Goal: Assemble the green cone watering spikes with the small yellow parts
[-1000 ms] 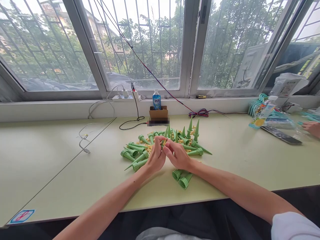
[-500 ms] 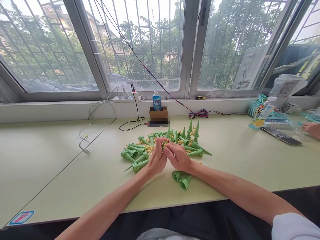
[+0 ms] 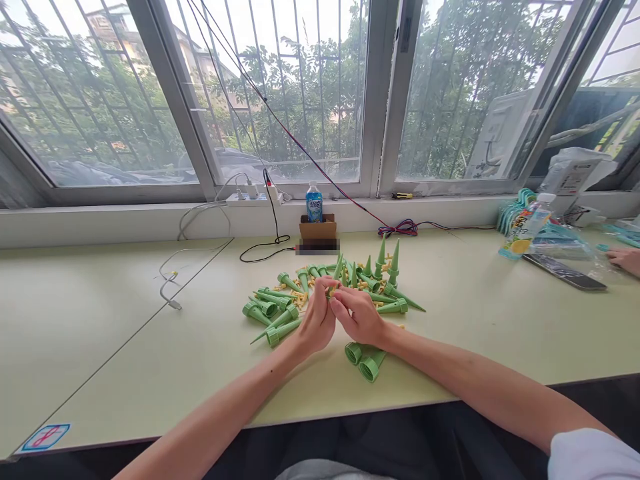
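Observation:
My left hand [image 3: 319,319] is closed around a green plastic watering spike [image 3: 339,268], whose pointed tip stands up above the fingers. Against it, my right hand [image 3: 359,316] has its fingers closed in a pinch at a small yellow plastic piece [image 3: 332,291]; the fingers cover most of this piece. Around both hands lie several more green spikes [image 3: 283,315] with ribbed, cup-like ends, and small yellow pieces [image 3: 301,299] are scattered among them. A few spikes stand upright at the right. Below my right wrist lie two spikes [image 3: 370,368] with their hollow ends facing me.
At the back stand a cardboard box [image 3: 318,230] and a blue-labelled bottle [image 3: 314,203]. Cables [image 3: 400,227] run along the sill and table. On the right are a phone [image 3: 565,271], a lemon-labelled bottle [image 3: 527,227], teal hangers [image 3: 505,212] and another person's hand [image 3: 625,259].
Both hands stay together in nearly the same place. The spike's tip has shifted slightly right, and the yellow piece shows a little between the fingers. The whole view has moved very slightly.

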A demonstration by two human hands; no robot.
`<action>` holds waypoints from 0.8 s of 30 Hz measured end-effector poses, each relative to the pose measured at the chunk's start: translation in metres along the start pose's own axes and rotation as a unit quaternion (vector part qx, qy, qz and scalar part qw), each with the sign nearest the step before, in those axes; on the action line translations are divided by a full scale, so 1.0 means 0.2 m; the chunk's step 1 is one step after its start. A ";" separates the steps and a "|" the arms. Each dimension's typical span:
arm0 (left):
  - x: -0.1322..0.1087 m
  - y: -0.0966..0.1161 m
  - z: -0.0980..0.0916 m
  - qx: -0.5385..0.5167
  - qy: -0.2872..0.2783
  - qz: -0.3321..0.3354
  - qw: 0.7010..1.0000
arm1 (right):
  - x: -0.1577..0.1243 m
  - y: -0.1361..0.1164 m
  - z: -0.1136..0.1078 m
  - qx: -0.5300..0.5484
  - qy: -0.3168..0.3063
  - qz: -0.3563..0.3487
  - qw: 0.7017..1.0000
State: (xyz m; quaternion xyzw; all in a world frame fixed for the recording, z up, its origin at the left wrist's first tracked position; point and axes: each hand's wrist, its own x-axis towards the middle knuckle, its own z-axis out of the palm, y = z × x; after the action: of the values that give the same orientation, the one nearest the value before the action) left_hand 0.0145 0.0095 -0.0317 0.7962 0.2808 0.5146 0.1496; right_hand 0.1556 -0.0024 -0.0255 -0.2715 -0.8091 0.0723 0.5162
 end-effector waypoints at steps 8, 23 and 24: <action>-0.01 -0.02 0.01 0.006 -0.001 0.019 1.000 | 0.00 0.00 0.00 -0.004 0.007 -0.016 1.000; -0.03 -0.03 0.02 -0.016 -0.002 0.022 1.000 | 0.00 0.00 0.00 -0.005 0.001 -0.023 1.000; -0.03 -0.03 0.02 -0.019 -0.003 0.015 1.000 | 0.00 0.00 0.00 -0.005 0.001 -0.021 1.000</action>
State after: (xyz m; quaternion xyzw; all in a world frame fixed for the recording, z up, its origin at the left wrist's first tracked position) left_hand 0.0137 0.0108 -0.0409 0.7988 0.2587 0.5198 0.1573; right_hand 0.1565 -0.0019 -0.0254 -0.2576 -0.8145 0.0572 0.5168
